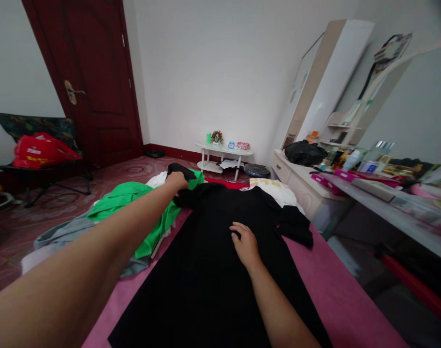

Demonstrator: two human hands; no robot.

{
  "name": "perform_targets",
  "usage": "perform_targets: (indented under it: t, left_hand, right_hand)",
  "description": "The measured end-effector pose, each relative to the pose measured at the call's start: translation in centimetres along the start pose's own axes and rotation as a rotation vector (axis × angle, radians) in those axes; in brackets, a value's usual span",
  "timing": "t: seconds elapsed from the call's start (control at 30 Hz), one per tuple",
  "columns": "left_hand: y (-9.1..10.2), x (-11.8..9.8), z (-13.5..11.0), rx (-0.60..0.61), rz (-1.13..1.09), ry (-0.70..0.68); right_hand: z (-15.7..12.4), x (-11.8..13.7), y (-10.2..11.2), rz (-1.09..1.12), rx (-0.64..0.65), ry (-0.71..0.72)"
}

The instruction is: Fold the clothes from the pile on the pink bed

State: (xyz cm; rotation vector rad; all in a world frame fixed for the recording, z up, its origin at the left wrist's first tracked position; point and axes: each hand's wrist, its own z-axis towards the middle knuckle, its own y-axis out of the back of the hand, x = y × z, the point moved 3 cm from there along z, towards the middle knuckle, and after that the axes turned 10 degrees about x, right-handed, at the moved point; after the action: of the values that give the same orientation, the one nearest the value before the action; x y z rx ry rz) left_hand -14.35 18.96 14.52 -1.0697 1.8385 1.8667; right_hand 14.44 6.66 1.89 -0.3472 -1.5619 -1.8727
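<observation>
A black dress [213, 275] lies spread out on the pink bed cover [336, 290], its neck end away from me and its hem close to me. At its far left, my left hand [177, 181] is closed on the left sleeve, and part of the black cloth sticks up beyond the fingers. My right hand [245, 244] hovers over or rests on the middle of the dress, fingers apart and slightly bent, holding nothing. The right sleeve [296, 226] reaches out to the side, bent and a little bunched.
Left of the dress is a pile with a green garment [121, 195] and grey clothes [66, 232]. White printed clothing [278, 191] lies at the far right. A cluttered dressing table [387, 203] flanks the right side. Beyond stand a small white table [224, 149] and a chair [35, 125].
</observation>
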Motion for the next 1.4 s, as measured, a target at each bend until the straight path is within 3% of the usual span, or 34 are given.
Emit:
perform_targets:
  t: [0.17, 0.27, 0.33, 0.4, 0.43, 0.5, 0.53, 0.6, 0.67, 0.77, 0.93, 1.03, 1.1, 1.2, 1.27, 1.33, 1.4]
  left_hand:
    - [5.5, -0.3, 0.7, -0.091, -0.391, -0.110]
    - [7.7, -2.8, 0.0, -0.139, -0.586, -0.298]
    - [7.6, -5.4, -1.2, -0.115, -0.680, -0.418]
    - [6.0, -8.8, -3.4, 0.033, -0.712, -0.587]
    - [4.4, -10.8, -5.0, 0.225, -0.682, -0.747]
    - [0.8, -14.0, -9.0, 0.560, -0.382, -1.094]
    - [-1.2, -14.9, -11.0, 0.668, -0.176, -1.232]
    - [-4.4, -15.0, -14.1, 0.669, 0.084, -1.368]
    - [-6.8, -13.0, -15.9, 0.637, 0.250, -1.355]
    - [-8.3, -6.7, -16.3, 0.552, 0.342, -1.143]
    - [-6.9, 6.0, -16.1, 0.320, 0.431, -0.754]
    - [-5.8, 11.0, -17.8, 0.287, 0.449, -0.623]
    - [-5.3, 12.8, -19.2, 0.275, 0.425, -0.569]
    - [-5.0, 13.8, -21.2, 0.296, 0.325, -0.543]
    - [-4.9, 14.0, -22.1, 0.341, 0.254, -0.539]
    - [-4.6, 14.3, -22.7, 0.405, 0.201, -0.544]
    - [-4.4, 14.8, -22.9, 0.473, 0.157, -0.553]
  right_hand:
    - [0.1, -0.1, 0.0, -0.011, -0.027, -0.013]
    - [-0.2, 0.7, 0.1, -0.060, -0.045, 0.027]
    - [-0.8, 2.2, 0.1, -0.103, -0.031, 0.159]
    - [-1.7, 4.4, -0.3, -0.161, 0.039, 0.409]
    - [-2.3, 5.5, -0.6, -0.202, 0.089, 0.549]
    - [-3.4, 7.2, -1.2, -0.287, 0.167, 0.764]
    - [-3.8, 7.7, -1.4, -0.317, 0.176, 0.817]
    - [-4.2, 7.9, -1.3, -0.326, 0.143, 0.837]
    - [-4.2, 7.7, -1.1, -0.295, 0.101, 0.822]
    - [-4.0, 7.4, -0.8, -0.257, 0.060, 0.782]
    - [-2.7, 6.3, 0.3, -0.205, -0.080, 0.502]
    - [-1.8, 4.1, 0.7, -0.258, -0.186, 0.226]
    - [-1.3, 2.2, 0.7, -0.332, -0.202, 0.031]
    - [-0.9, 0.3, 0.6, -0.419, -0.175, -0.171]
    - [-1.2, 0.6, 0.8, -0.426, -0.158, -0.168]
    - [-2.3, 2.5, 1.2, -0.385, -0.113, -0.061]
    - [-4.6, 5.0, 1.8, -0.318, 0.025, 0.037]
